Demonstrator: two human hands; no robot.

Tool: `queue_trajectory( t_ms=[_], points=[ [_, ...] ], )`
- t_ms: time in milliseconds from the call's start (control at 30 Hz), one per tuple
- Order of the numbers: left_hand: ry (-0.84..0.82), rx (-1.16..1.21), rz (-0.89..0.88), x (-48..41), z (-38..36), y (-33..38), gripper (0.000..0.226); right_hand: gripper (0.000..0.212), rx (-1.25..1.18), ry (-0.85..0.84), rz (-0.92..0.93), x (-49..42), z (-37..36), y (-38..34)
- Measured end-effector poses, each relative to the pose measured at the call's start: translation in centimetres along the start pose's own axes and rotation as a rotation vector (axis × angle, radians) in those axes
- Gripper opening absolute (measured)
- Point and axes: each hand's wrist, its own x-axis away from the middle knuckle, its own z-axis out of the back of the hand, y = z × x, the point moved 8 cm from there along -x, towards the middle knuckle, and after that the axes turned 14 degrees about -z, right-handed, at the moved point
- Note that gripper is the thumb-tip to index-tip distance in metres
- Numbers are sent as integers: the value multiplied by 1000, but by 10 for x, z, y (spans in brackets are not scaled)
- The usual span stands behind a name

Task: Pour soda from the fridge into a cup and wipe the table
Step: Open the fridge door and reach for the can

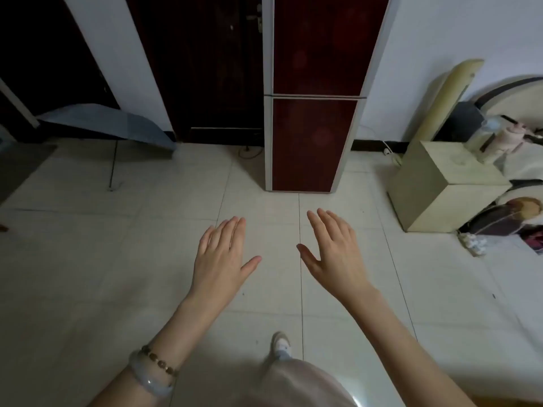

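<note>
- The fridge is seen straight ahead, upright on the floor, with its upper door and lower door both closed.
- The soda is not shown and is judged to be inside the fridge. No cup or desk is in view.
- The left grip and right grip are held out over the floor, fingers straight and spread, with nothing held, well apart from the fridge.
- No handle can be made out on either door. A door would probably be taken by its edge, but the hinge side cannot be told.
- The doors are judged stiff and sealed, so a firm, steady pull would be called for.
- The soda is expected to be cold, perhaps damp and slippery. It would best be gripped round its body, upright and unshaken.
</note>
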Motion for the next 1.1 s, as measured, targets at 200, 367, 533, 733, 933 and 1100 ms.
queue_trajectory(
  t_ms=[200, 367, 533, 733, 933, 1100],
  points=[
    [-23, 43, 88, -93, -28, -34, 70, 56, -18, -43, 8, -101, -40, 21],
    [-19, 28, 104, -145, -51, -67, 71, 58, -6, -70, 30, -163, -74, 24],
    [-29, 26, 103, -202, -80, -113, 71, 58, -11, -85, 16, -229, -115, 25],
    [-31, 51, 80, -297, -116, -187, 73, 58, 12, -84, -21, -328, -170, 17],
    [-7, 57, 0, -401, -135, -267, 72, 56, 23, -28, -67, -441, -210, -1],
    [19, 48, -70, -472, -148, -318, 71, 59, 37, 41, -82, -517, -236, -13]
  ],
)
